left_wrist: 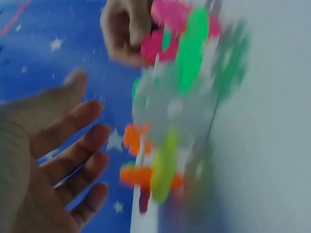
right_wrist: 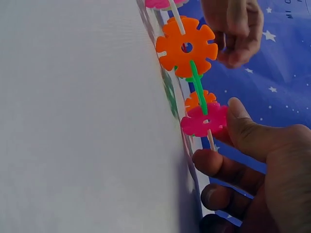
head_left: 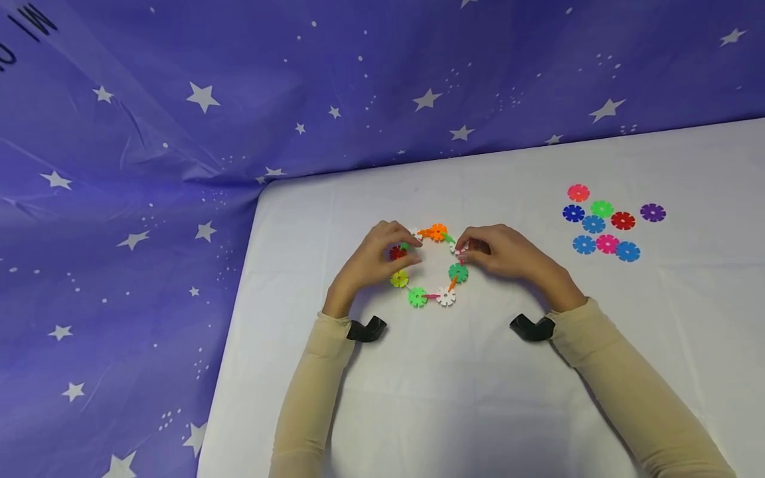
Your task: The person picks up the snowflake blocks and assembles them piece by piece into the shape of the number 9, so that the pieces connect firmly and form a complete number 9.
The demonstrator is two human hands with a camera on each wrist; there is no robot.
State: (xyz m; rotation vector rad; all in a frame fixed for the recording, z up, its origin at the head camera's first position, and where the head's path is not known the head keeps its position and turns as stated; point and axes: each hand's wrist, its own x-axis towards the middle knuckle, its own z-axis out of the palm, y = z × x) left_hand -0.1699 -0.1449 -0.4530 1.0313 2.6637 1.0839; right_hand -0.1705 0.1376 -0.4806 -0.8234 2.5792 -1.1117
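Observation:
Notched plastic flower discs of many colours are slotted together into a closed ring on the white table. A yellow disc and a red disc form its left side; an orange disc is at the far side. My left hand hovers over the left side, thumb and fingers apart; in the left wrist view its fingers hold nothing. On the right side, my right hand pinches a pink disc between thumb and finger. That pink disc joins a green disc seen edge-on.
Loose discs lie at the right of the table, among them a purple disc, a red disc and a dark blue disc. A blue star-patterned cloth hangs behind and left of the white table.

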